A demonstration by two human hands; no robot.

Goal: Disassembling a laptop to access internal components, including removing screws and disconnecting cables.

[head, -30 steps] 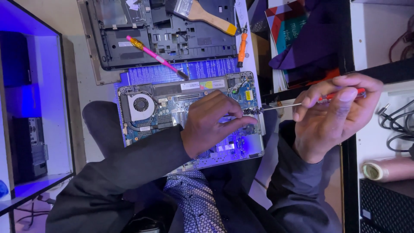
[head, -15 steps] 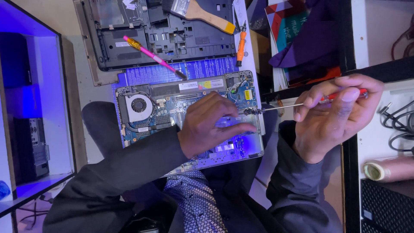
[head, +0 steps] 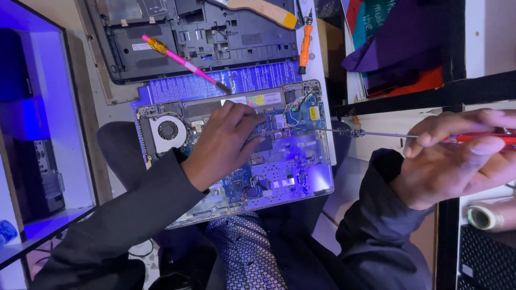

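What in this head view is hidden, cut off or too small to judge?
- Board parts under the left hand: covered by it.
- Screwdriver handle: wrapped by the right hand, cut by the right edge.
- Its tip on the laptop: too small.
- Brush: cut by the top edge.

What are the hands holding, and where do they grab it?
The right hand holds a screwdriver by its red handle. The left hand holds nothing; it rests on the opened laptop.

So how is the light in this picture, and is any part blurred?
Head view: strong blue-violet light washes the opened laptop and the shelf at left; the left hand is fairly sharp, the right hand on the red screwdriver looks soft, and the dark sleeves lose detail in shadow.
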